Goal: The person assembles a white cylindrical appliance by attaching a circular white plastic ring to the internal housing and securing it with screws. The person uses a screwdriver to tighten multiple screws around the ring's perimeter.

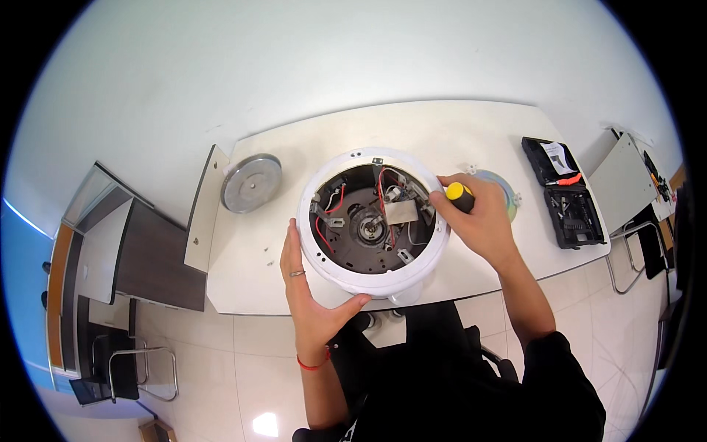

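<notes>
A round white appliance housing point(333, 271) stands on the table with its open side up. Inside are red and white wires, metal brackets, a pale rectangular piece point(401, 212) and a round central part point(370, 227). My left hand point(313, 306) holds the housing's near-left side, fingers stretched along the wall and thumb spread along the near edge. On the right rim, my right hand point(479, 221) is closed round a screwdriver point(460, 196) with a yellow and black handle. The screwdriver's tip is hidden by the handle and hand.
A round metal plate point(252, 184) lies at the table's left, with small loose pieces point(269, 256) nearer me. Partly behind my right hand is a shiny disc point(502, 188) with tabs. An open black tool case point(567, 214) sits near the right edge of the white table point(456, 125).
</notes>
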`<state>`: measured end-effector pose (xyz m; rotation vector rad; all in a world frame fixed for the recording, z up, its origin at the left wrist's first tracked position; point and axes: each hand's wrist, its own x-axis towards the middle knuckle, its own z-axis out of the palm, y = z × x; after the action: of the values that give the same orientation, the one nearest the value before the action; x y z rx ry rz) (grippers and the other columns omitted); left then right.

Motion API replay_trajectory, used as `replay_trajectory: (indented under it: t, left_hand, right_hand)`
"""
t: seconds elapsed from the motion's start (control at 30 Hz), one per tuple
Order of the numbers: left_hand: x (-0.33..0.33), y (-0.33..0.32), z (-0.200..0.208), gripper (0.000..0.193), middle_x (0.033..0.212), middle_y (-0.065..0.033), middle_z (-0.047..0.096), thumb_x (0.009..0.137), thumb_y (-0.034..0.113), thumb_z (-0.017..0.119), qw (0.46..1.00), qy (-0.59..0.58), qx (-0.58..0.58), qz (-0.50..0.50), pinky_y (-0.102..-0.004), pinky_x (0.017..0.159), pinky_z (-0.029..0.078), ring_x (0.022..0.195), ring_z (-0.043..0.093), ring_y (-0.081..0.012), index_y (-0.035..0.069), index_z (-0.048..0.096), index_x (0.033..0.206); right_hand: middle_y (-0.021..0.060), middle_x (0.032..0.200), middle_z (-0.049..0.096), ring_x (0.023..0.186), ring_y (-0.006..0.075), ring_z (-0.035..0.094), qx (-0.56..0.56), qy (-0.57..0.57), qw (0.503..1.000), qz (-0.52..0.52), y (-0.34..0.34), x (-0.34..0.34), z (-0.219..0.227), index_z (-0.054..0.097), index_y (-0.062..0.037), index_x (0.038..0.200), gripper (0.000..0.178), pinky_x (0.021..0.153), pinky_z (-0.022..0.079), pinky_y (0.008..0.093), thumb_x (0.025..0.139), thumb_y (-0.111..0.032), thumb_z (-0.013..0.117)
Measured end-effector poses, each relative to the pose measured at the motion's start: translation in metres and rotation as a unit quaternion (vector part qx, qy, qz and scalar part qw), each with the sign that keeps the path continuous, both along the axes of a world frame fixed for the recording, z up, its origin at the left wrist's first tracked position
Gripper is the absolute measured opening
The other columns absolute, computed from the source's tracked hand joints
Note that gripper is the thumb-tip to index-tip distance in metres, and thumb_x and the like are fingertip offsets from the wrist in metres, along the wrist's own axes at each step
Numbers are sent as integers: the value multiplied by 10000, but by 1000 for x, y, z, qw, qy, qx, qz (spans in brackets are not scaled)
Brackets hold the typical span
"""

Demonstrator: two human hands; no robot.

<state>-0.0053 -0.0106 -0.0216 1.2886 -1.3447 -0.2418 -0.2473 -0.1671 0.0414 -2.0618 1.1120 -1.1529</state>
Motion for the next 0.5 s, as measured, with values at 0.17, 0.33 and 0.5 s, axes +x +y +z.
replay_trajectory:
  t: [0.17, 0.33, 0.5]
  left_hand:
    - [15, -4, 2, 1341, 1698, -226, 319, 646, 563, 937, 999, 12, 5, -39, -493, 1261, 291, 1572, 300, -383, -16, 272, 1657]
    - [42, -17, 6, 1333, 1707, -229, 315, 639, 552, 924, 996, -34, 18, -82, -484, 1279, 252, 1600, 257, -382, -37, 285, 1650]
    - [51, -30, 4, 1345, 1714, -214, 311, 613, 497, 946, 990, 32, 28, -137, -464, 1291, 228, 1600, 265, -366, -27, 281, 1658]
  right_hand:
    - [157, 761, 727, 686, 204, 711, 59, -2, 998, 29, 11, -13, 6, 733, 76, 1061, 332, 686, 550, 315, 897, -207, 790]
    - [197, 859, 749, 750, 242, 735, 48, 10, 998, 46, 21, -19, 8, 703, 85, 1119, 373, 726, 563, 328, 872, -178, 800]
    - [235, 909, 755, 790, 291, 753, 39, 7, 998, 46, 26, -18, 1, 693, 90, 1144, 407, 747, 572, 350, 866, -185, 809]
